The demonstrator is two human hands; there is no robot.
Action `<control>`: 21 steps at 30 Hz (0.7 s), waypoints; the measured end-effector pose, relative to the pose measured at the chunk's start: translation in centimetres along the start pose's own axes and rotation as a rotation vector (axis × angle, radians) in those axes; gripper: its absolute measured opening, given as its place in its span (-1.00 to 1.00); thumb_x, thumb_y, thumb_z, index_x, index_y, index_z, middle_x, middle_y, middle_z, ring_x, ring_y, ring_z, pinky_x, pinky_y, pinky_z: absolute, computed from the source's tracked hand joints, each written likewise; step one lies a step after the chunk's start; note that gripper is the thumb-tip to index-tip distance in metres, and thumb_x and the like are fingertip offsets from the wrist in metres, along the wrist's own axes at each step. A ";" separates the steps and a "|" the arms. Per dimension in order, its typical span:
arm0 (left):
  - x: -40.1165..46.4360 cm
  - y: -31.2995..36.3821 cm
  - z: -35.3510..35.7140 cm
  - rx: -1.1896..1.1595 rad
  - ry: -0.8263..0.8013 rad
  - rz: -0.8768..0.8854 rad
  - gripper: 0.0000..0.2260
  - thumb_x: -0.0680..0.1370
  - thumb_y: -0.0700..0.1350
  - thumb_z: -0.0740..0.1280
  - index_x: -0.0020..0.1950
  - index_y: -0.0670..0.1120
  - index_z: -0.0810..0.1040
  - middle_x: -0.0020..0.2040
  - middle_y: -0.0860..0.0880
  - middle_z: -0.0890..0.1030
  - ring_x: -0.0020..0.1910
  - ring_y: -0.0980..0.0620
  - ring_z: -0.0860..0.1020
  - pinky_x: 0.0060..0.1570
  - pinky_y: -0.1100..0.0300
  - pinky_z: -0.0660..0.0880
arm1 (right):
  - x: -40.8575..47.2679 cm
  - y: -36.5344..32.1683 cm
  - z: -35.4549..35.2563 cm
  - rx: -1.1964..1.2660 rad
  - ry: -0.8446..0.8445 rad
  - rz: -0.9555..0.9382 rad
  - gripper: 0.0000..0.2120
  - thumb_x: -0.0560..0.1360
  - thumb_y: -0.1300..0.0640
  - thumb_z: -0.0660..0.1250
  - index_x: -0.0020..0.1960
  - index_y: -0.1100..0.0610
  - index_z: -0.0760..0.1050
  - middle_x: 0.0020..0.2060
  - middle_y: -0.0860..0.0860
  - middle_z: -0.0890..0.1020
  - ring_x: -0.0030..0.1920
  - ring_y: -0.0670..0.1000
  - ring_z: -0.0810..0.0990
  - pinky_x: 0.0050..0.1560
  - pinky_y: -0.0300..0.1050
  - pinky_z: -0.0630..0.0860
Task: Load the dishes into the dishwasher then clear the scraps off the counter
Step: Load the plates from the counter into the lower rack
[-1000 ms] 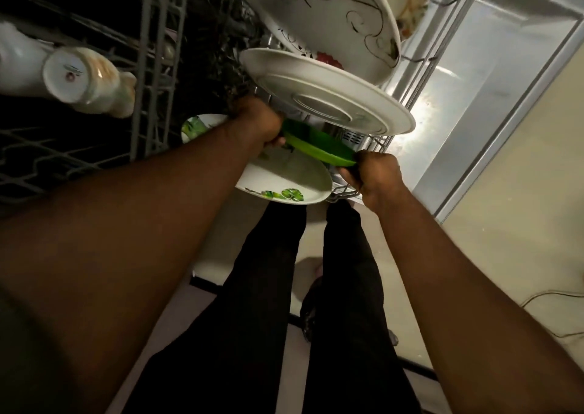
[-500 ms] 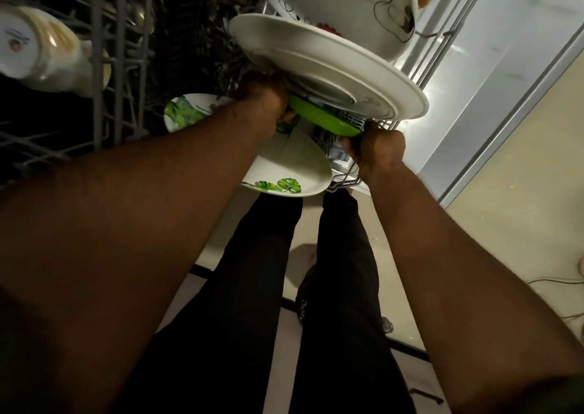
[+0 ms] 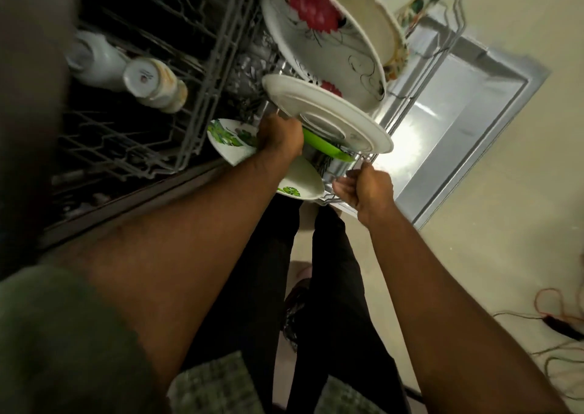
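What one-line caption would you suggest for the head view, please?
Left hand holds a green plate in the dishwasher's lower rack among white plates; right hand hovers beside it.

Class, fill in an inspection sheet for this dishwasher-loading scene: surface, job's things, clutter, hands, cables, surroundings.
Surface: wire lower rack over the open door.
Job's things: green plate under a plain white plate; leaf-print plate; red-flower plate; cups in the upper rack.
Clutter: nothing seen.
Hands: left hand at the green plate, grip hidden; right hand loosely curled, holding nothing.
Cables: orange and dark cables on floor.
Surroundings: beige floor.
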State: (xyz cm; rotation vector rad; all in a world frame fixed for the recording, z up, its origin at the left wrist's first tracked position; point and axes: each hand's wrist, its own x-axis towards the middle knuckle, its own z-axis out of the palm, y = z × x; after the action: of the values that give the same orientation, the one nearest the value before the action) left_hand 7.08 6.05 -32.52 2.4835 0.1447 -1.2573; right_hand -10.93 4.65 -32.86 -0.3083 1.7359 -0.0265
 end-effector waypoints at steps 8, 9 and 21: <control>-14.8 -0.9 -6.7 0.165 -0.139 0.132 -0.83 0.69 -0.14 0.19 0.07 -0.11 0.58 0.15 -0.26 0.66 0.14 -0.26 0.61 0.11 0.03 0.49 | -13.0 -1.1 -2.8 -0.093 -0.182 -0.123 -0.67 0.75 0.07 0.15 -0.04 0.25 0.54 -0.25 0.18 0.59 -0.36 0.08 0.57 -0.31 -0.11 0.57; -16.5 -1.2 -7.6 0.129 -0.152 0.142 -0.82 0.70 -0.11 0.19 0.13 -0.10 0.58 0.17 -0.27 0.65 0.17 -0.27 0.62 0.16 0.01 0.53 | -14.9 -1.4 -2.9 -0.125 -0.221 -0.153 -0.69 0.74 0.10 0.17 -0.05 0.24 0.54 -0.26 0.18 0.58 -0.39 0.06 0.56 -0.34 -0.12 0.55; -30.0 -0.7 -19.4 -0.294 -0.020 0.370 -0.70 0.69 0.10 0.17 0.18 -0.01 0.62 0.12 -0.10 0.69 0.13 -0.10 0.66 0.25 -0.08 0.56 | -32.1 -5.6 0.4 -0.562 -0.547 -0.635 -0.65 0.74 0.02 0.20 0.05 0.18 0.69 -0.11 0.19 0.76 -0.10 0.19 0.77 -0.09 0.08 0.71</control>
State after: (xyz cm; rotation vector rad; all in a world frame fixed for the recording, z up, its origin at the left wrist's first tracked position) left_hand 3.64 15.60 1.77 2.1232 -0.1223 -1.0230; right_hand -4.54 6.32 -0.99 -1.1587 1.0193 0.0802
